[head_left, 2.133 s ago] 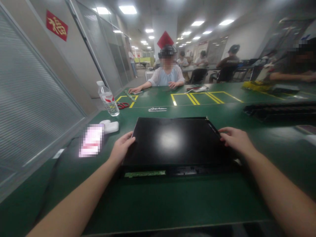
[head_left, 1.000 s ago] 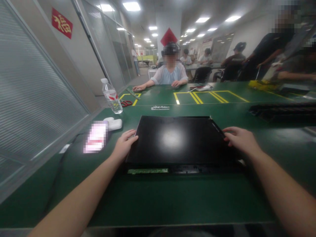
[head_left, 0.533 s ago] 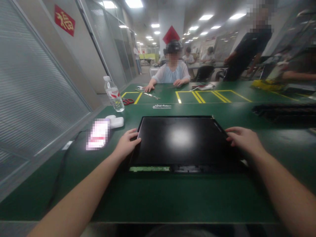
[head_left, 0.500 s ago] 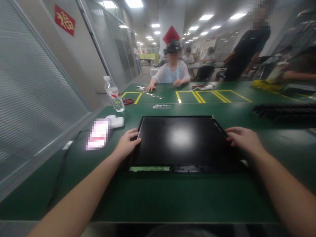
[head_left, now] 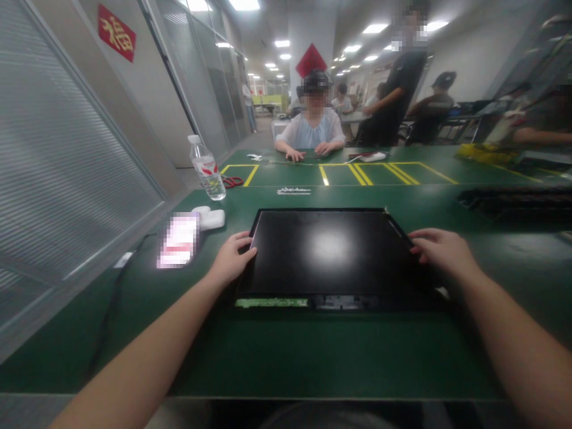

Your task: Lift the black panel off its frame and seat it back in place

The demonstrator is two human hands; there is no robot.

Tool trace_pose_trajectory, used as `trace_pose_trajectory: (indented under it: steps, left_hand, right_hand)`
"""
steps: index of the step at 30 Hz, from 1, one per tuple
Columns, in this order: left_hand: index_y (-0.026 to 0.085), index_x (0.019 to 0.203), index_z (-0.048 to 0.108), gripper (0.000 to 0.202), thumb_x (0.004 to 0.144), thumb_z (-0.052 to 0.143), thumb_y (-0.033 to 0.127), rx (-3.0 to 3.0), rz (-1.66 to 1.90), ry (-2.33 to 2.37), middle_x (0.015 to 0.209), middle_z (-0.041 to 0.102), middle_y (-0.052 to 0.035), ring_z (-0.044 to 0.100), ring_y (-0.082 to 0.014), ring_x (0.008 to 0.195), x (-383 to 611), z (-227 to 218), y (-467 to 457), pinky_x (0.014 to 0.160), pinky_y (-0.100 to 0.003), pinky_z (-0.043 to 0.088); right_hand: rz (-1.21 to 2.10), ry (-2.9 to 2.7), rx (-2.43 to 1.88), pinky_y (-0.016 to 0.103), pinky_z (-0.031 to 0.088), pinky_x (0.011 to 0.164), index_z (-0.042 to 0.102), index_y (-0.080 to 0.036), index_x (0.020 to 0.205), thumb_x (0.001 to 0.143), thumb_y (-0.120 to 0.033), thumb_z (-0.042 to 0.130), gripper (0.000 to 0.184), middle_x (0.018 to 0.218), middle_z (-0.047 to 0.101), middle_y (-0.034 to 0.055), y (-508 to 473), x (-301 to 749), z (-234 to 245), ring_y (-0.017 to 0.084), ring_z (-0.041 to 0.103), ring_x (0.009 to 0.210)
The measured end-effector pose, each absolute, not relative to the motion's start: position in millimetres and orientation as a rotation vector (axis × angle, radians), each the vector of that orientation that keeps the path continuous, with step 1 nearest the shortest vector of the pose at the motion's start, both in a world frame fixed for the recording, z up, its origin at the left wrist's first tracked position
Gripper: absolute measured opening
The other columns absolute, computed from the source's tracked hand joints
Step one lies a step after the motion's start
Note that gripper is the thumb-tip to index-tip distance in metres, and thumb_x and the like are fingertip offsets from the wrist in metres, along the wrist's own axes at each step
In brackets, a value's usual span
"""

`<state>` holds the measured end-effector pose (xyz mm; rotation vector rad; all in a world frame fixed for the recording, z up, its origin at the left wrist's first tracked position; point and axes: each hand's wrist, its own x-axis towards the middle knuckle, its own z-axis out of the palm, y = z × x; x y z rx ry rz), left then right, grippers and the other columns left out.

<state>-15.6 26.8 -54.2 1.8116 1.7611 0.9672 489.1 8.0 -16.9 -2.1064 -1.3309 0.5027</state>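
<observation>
A flat black display panel [head_left: 326, 253] lies on the green table [head_left: 286, 351] in front of me, with a green circuit strip [head_left: 271, 302] along its near edge. My left hand [head_left: 232, 259] grips the panel's left edge, fingers curled onto its face. My right hand [head_left: 440, 253] grips the right edge the same way. Both forearms reach in from the bottom corners.
A lit phone [head_left: 177, 241] and a white case [head_left: 210, 218] lie left of the panel; a water bottle [head_left: 206, 168] and red scissors [head_left: 231, 181] stand further back. A black tray [head_left: 513, 199] sits at right. A seated person [head_left: 313, 128] faces me; another stands behind.
The panel has settled flatter and squarer on the table while my hands kept hold of its edges. A person in black has walked leftward behind the far table.
</observation>
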Motion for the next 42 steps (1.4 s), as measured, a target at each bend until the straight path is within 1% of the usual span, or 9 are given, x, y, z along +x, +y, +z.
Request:
trace_pose_trajectory:
  steps: [7, 13, 19, 25, 30, 33, 38, 42]
  left_hand:
    - [0.018, 0.107, 0.088, 0.04, 0.08, 0.074, 0.044, 1.848, 0.927, 1.767, 0.151, 0.069, -0.0174, 0.062, -0.0431, 0.144, -16.4, -53.8, 26.9, 0.128, -0.051, 0.043]
    - [0.016, 0.115, 0.085, 0.043, 0.084, 0.069, 0.041, 1.906, 0.855, 1.799, 0.155, 0.067, -0.0175, 0.061, -0.0417, 0.146, -16.0, -51.6, 25.2, 0.129, -0.053, 0.042]
    - [0.017, 0.117, 0.085, 0.039, 0.086, 0.07, 0.037, 1.943, 0.797, 1.841, 0.156, 0.068, -0.0153, 0.063, -0.0396, 0.145, -14.9, -50.2, 24.5, 0.128, -0.052, 0.045]
    - [0.016, 0.119, 0.085, 0.039, 0.088, 0.07, 0.034, 1.977, 0.765, 1.856, 0.154, 0.069, -0.0152, 0.063, -0.0391, 0.145, -14.1, -49.9, 24.4, 0.127, -0.05, 0.046]
    - [0.016, 0.12, 0.084, 0.039, 0.088, 0.07, 0.034, 1.999, 0.741, 1.865, 0.155, 0.068, -0.0155, 0.063, -0.0391, 0.145, -13.7, -49.5, 24.3, 0.127, -0.05, 0.046]
    - [0.016, 0.123, 0.082, 0.041, 0.088, 0.069, 0.034, 2.02, 0.727, 1.865, 0.155, 0.067, -0.0167, 0.062, -0.0392, 0.146, -13.2, -50.6, 24.9, 0.128, -0.052, 0.045]
    - [0.012, 0.137, 0.074, 0.053, 0.089, 0.064, 0.033, 2.084, 0.733, 1.839, 0.155, 0.064, -0.0205, 0.059, -0.0382, 0.148, -12.7, -53.9, 25.4, 0.13, -0.056, 0.041]
    - [0.012, 0.135, 0.072, 0.052, 0.09, 0.063, 0.034, 2.146, 0.758, 1.814, 0.151, 0.064, -0.0215, 0.06, -0.0384, 0.146, -14.8, -54.9, 26.2, 0.129, -0.057, 0.041]
  right_hand:
    - [0.52, -1.313, -2.125, 0.038, 0.056, 0.071, 0.081, -0.02, 0.102, 0.083, -0.027, 0.062, 0.027, 0.077, 0.079, 0.0065, 8.4, 489.6, -14.6, 0.022, 0.07, 0.059]
    - [0.509, -1.323, -2.103, 0.038, 0.056, 0.069, 0.08, -0.02, 0.1, 0.081, -0.027, 0.063, 0.027, 0.073, 0.077, 0.0053, 8.7, 488.5, -14.3, 0.022, 0.068, 0.056]
    - [0.501, -1.33, -2.109, 0.038, 0.056, 0.07, 0.08, -0.02, 0.101, 0.083, -0.028, 0.063, 0.026, 0.075, 0.078, 0.0053, 8.1, 488.1, -14.2, 0.022, 0.07, 0.058]
    - [0.52, -1.331, -2.119, 0.038, 0.056, 0.07, 0.08, -0.019, 0.103, 0.084, -0.028, 0.062, 0.028, 0.077, 0.079, 0.0059, 9.1, 489.8, -14.9, 0.023, 0.072, 0.06]
    - [0.485, -1.365, -2.129, 0.039, 0.057, 0.075, 0.081, -0.019, 0.104, 0.084, -0.027, 0.062, 0.029, 0.076, 0.079, 0.0052, 9.3, 490.4, -14.6, 0.023, 0.072, 0.062]
    - [0.465, -1.379, -2.134, 0.04, 0.058, 0.078, 0.081, -0.019, 0.104, 0.085, -0.027, 0.061, 0.029, 0.075, 0.079, 0.0049, 8.6, 489.8, -14.2, 0.023, 0.072, 0.062]
    - [0.461, -1.386, -2.127, 0.041, 0.059, 0.076, 0.081, -0.02, 0.103, 0.085, -0.028, 0.06, 0.028, 0.076, 0.079, 0.0061, 8.1, 490.7, -16.2, 0.024, 0.073, 0.062]
    - [0.449, -1.391, -2.123, 0.041, 0.06, 0.075, 0.081, -0.02, 0.102, 0.084, -0.029, 0.061, 0.028, 0.077, 0.079, 0.0067, 8.7, 490.8, -17.7, 0.024, 0.073, 0.061]
